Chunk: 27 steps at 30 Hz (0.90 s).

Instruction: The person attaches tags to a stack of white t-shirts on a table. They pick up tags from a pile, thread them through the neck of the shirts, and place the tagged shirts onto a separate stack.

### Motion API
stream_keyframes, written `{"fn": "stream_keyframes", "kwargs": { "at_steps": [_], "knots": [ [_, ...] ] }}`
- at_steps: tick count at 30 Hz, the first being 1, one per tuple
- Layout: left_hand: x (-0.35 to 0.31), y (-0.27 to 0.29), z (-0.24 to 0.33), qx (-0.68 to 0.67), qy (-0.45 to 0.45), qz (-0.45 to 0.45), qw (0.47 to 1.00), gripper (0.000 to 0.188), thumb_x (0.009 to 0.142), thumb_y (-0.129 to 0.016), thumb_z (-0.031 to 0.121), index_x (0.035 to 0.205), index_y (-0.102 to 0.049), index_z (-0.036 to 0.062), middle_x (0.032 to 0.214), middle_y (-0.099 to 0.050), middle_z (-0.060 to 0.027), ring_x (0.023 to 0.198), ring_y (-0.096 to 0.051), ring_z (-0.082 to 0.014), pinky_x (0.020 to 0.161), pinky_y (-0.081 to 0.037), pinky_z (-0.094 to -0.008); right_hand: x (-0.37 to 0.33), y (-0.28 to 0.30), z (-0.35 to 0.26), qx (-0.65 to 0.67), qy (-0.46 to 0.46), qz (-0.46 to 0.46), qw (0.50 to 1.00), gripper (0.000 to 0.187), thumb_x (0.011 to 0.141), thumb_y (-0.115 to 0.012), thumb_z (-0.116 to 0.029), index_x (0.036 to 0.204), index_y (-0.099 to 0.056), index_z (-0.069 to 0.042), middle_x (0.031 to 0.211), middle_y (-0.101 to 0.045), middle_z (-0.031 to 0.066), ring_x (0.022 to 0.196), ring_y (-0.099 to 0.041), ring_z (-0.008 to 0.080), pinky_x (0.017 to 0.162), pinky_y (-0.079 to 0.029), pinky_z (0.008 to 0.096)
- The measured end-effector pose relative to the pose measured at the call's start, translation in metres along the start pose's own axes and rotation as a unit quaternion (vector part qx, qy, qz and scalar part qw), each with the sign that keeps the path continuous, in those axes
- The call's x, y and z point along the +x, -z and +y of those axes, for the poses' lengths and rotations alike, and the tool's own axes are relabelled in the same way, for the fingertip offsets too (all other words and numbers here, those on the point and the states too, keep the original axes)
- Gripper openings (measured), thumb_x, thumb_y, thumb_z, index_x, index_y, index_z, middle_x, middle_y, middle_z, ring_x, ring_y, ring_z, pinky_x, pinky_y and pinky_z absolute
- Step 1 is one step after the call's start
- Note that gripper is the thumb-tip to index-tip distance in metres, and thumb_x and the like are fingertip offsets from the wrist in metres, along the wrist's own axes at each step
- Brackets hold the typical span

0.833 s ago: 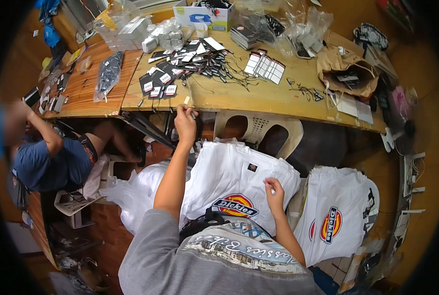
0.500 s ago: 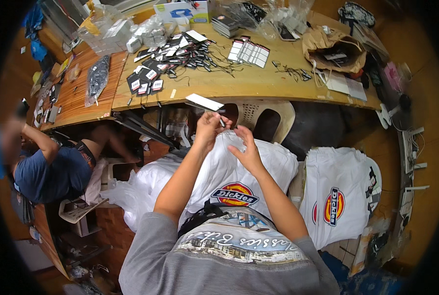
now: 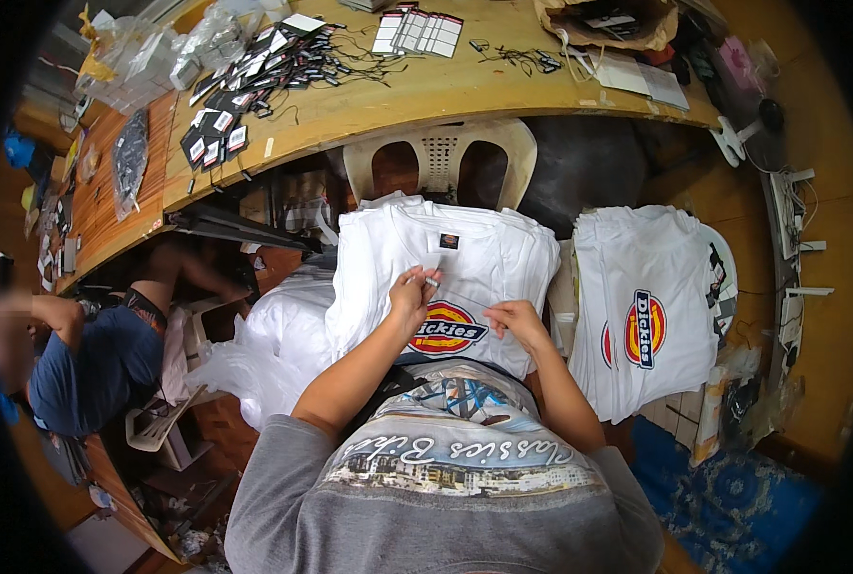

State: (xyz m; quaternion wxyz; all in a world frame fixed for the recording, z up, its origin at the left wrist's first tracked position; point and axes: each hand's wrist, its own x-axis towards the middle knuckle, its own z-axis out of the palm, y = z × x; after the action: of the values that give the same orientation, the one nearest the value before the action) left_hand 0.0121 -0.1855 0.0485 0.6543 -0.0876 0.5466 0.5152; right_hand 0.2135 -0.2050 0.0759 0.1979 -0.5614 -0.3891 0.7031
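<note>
My left hand (image 3: 407, 298) is closed on a hang tag (image 3: 431, 261), whose pale end shows above the fingers. The tag's thin dark string runs across to my right hand (image 3: 518, 321), where thumb and fingertips pinch it. Both hands hover over a stack of folded white T-shirts (image 3: 514, 251) directly in front of me. The top shirt has a small black neck label (image 3: 449, 241) and a red, yellow and blue chest print, partly hidden by my left hand and wrist.
Hang tags (image 3: 264, 72) lie piled on the wooden table (image 3: 369, 113), near a paper bag (image 3: 618, 31). A white plastic chair (image 3: 513, 153) stands beyond the shirts. More folded shirts (image 3: 618, 258) lie to the right. A person in a blue shirt (image 3: 101, 368) sits at left.
Both hands have come down closer to me with the tag, over the shirts. My right hand has gone from loosely spread to pinching the string. The view has tilted downward.
</note>
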Motion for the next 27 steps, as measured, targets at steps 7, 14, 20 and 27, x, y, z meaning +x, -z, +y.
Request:
{"fn": "stream_keyframes", "kwargs": {
  "at_steps": [7, 14, 20, 27],
  "knots": [
    [0.039, 0.026, -0.06, 0.209, 0.258, -0.098, 0.938, 0.009, 0.075, -0.044, 0.005, 0.083, -0.046, 0.002, 0.074, -0.054, -0.0116, 0.053, -0.053, -0.0183, 0.041, -0.047, -0.0246, -0.003, 0.04, 0.036, 0.206, 0.025, 0.195, 0.958, 0.008, 0.07, -0.056, -0.009, 0.073, -0.054, -0.001, 0.064, -0.055, 0.0051, 0.055, -0.052, 0.0112, 0.051, -0.04, 0.0205],
    [0.095, -0.023, -0.036, 0.651, -0.086, -0.093, 0.749, 0.024, 0.068, -0.056, 0.019, 0.057, -0.055, -0.0023, 0.056, -0.053, -0.0134, 0.05, -0.054, -0.0217, 0.042, -0.042, -0.028, 0.033, 0.057, 0.029, 0.509, 0.157, 0.176, 0.828, 0.004, 0.073, -0.05, -0.005, 0.07, -0.048, -0.005, 0.076, -0.053, 0.0083, 0.075, -0.052, 0.0193, 0.062, -0.041, 0.0276],
    [0.173, -0.021, -0.054, 0.019, 0.093, 0.144, 0.985, 0.01, 0.065, -0.058, 0.002, 0.064, -0.048, 0.0025, 0.053, -0.046, -0.0038, 0.039, -0.04, -0.0125, 0.031, -0.031, -0.0226, 0.04, 0.059, 0.031, 0.364, 0.106, 0.153, 0.913, 0.001, 0.072, -0.051, -0.003, 0.072, -0.05, -0.002, 0.069, -0.054, 0.0065, 0.057, -0.049, 0.0128, 0.049, -0.038, 0.0216],
    [0.163, -0.029, -0.043, 0.026, 0.165, 0.079, 0.983, 0.003, 0.071, -0.053, 0.004, 0.069, -0.051, 0.004, 0.054, -0.045, -0.0026, 0.039, -0.038, -0.0102, 0.031, -0.03, -0.0187, 0.028, 0.035, 0.027, -0.269, 0.186, 0.269, 0.906, 0.004, 0.063, -0.054, 0.001, 0.066, -0.056, 0.0, 0.062, -0.056, 0.0098, 0.052, -0.05, 0.0203, 0.05, -0.04, 0.0261]
  ]
}}
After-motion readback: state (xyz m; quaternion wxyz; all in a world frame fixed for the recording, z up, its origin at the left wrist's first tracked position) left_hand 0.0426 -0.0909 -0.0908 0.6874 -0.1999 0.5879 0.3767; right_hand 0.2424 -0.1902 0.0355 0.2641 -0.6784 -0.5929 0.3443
